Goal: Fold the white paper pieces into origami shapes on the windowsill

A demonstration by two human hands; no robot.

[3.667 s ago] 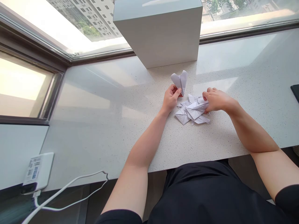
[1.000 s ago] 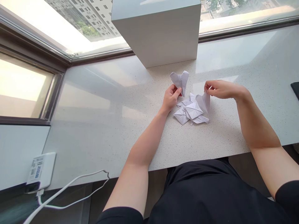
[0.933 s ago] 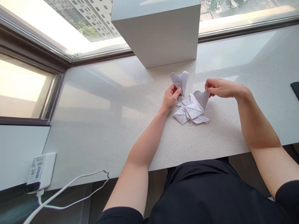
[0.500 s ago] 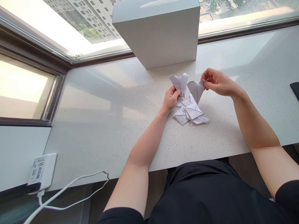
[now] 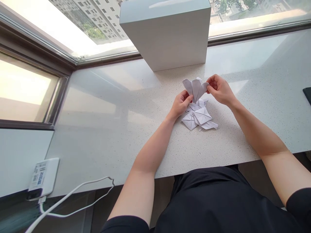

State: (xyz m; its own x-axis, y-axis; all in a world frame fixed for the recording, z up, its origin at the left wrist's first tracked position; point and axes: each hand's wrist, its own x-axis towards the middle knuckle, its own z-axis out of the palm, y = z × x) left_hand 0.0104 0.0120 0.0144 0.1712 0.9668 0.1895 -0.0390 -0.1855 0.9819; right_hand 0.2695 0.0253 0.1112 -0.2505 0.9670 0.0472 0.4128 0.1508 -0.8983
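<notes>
My left hand point(image 5: 182, 103) pinches the lower end of a folded white paper piece point(image 5: 188, 85) with rounded upper lobes. From the other side my right hand point(image 5: 220, 89) grips the upper right edge of a second heart-shaped folded paper piece point(image 5: 199, 89) between thumb and fingertips. The two pieces overlap, the right one in front, and fan upward like petals. Whether they are joined at the bottom I cannot tell. Just below, nearer to me, lies a loose pile of folded paper pieces point(image 5: 203, 115), some square with crossing creases.
A large white box point(image 5: 175, 42) stands behind my hands against the window. The speckled white countertop point(image 5: 116, 139) ends near my body. At the lower left a white power bank point(image 5: 45, 176) has a white cable point(image 5: 80, 186) plugged in. A dark object point(image 5: 307, 94) lies at the right edge.
My right hand has moved left, bringing its folded paper piece against the one in my left hand. The two were apart before. The left hand has shifted slightly right.
</notes>
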